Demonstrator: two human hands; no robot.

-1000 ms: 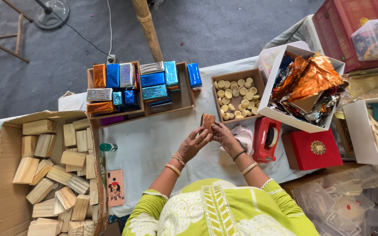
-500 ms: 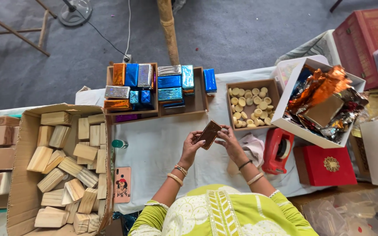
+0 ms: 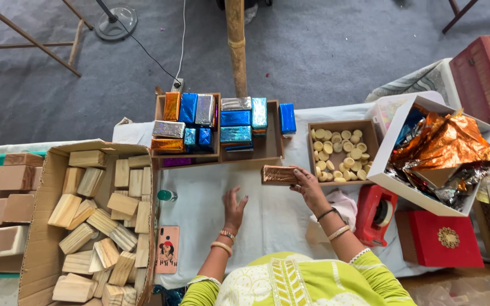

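So the copper foil-wrapped block [image 3: 279, 174] sits pinched in the right hand [image 3: 308, 190], held just over the white tablecloth [image 3: 267, 221] by the front edge of the tray of wrapped blocks [image 3: 270, 148]. Left hand [image 3: 234, 205] lies flat on the cloth, fingers spread, holding nothing. Box of pale round discs [image 3: 370, 133] is just beside, cardboard box of wooden blocks [image 3: 43, 170] off to the left.

Foil-wrapped block [image 3: 278, 174]: a rectangular block in copper-brown foil, fully wrapped, lying flat with its long axis running from 9 to 3 o'clock. Its right end is gripped by the right hand [image 3: 308, 190] (fingers curled over that end). It sits on the white cloth at 12 o'clock from the person, just below the tray of wrapped blocks [image 3: 273, 150].
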